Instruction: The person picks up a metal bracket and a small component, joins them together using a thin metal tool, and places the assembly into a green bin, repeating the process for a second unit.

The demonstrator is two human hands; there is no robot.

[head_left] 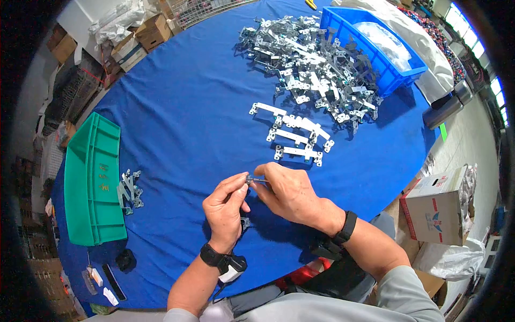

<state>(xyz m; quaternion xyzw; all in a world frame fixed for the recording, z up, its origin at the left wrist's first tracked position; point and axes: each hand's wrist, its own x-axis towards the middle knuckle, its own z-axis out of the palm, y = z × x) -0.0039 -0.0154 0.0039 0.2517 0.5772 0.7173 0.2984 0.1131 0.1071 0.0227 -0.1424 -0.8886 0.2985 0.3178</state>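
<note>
Near the front of the blue cloth, my left hand point(225, 212) pinches one end of a small metal bracket point(250, 179) between thumb and fingers. My right hand point(292, 194) closes on its other side, so most of the piece is hidden. Part of a grey metal piece point(245, 223) shows beside my left wrist. Beyond my hands lie several flat metal brackets point(292, 137) with holed ends, loosely lined up. A large heap of similar brackets point(316, 70) fills the far right.
A blue bin point(383, 80) with clear plastic inside stands behind the heap. At the left, a green crate point(96, 182) stands beside a few brackets point(130, 190). A metal flask point(448, 104) is at the right edge. A cardboard box point(437, 206) sits beside the table.
</note>
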